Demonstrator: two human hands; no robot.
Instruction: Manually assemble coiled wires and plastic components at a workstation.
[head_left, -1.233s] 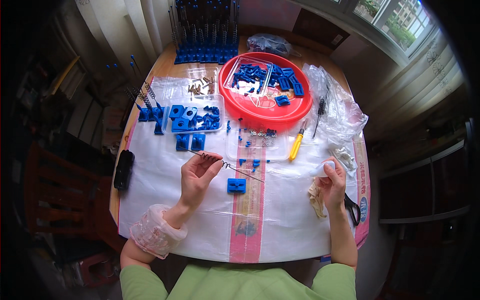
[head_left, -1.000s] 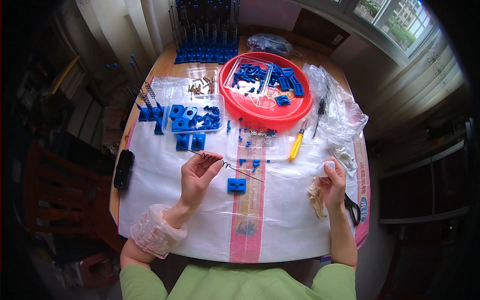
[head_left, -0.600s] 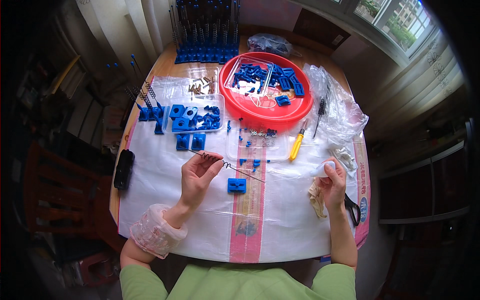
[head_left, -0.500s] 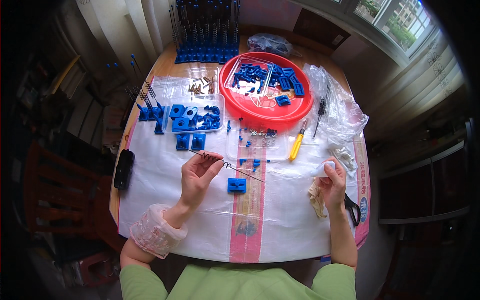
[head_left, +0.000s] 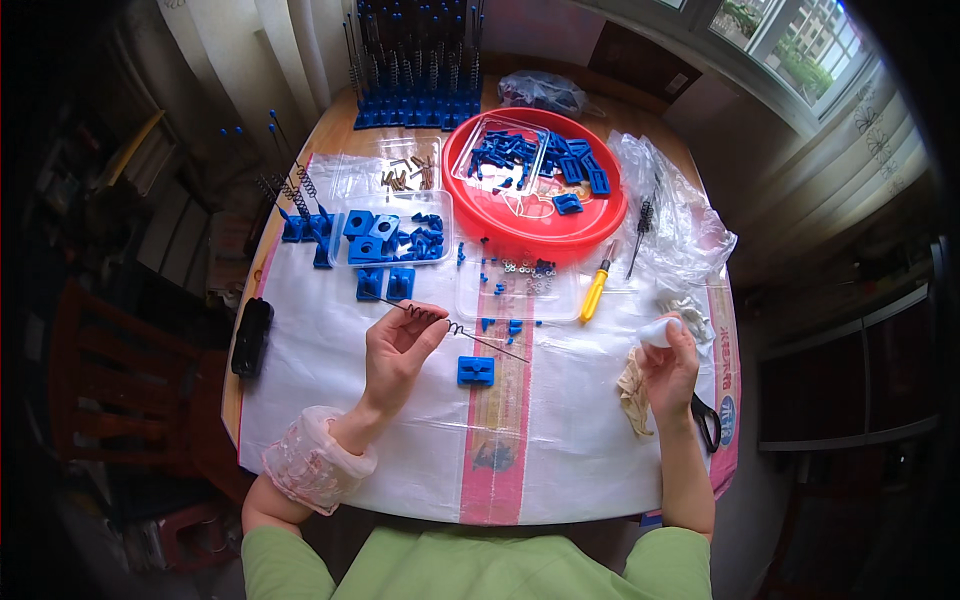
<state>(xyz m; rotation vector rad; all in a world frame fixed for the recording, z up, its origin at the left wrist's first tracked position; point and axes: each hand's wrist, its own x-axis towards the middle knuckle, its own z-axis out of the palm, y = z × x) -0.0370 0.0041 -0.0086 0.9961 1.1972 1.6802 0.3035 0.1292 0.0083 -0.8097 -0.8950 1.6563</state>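
Pinched between the thumb and fingers of my left hand [head_left: 392, 350] is a thin black wire with a coiled spring section [head_left: 455, 327]. Its straight end slants down to the right, above the sheet. A blue plastic base [head_left: 476, 371] lies just below that end. On the right, my right hand [head_left: 670, 370] is closed around a small white object [head_left: 656, 333], perhaps a little bottle, partly hidden by the fingers. Beside this hand are a crumpled tan cloth [head_left: 633, 395] and black scissors handles [head_left: 706, 422].
Clear boxes [head_left: 448, 215] of blue parts, a red basin [head_left: 610, 235] and a yellow-handled screwdriver [head_left: 594, 292] lie beyond my hands. Finished-looking spring stands [head_left: 415, 110] crowd the back. A black case [head_left: 252, 338] sits at the left edge; a plastic bag [head_left: 690, 220] lies right.
The white object in my right hand has turned more upright and shifted slightly right. My left hand keeps its hold on the spring wire, nearly still.
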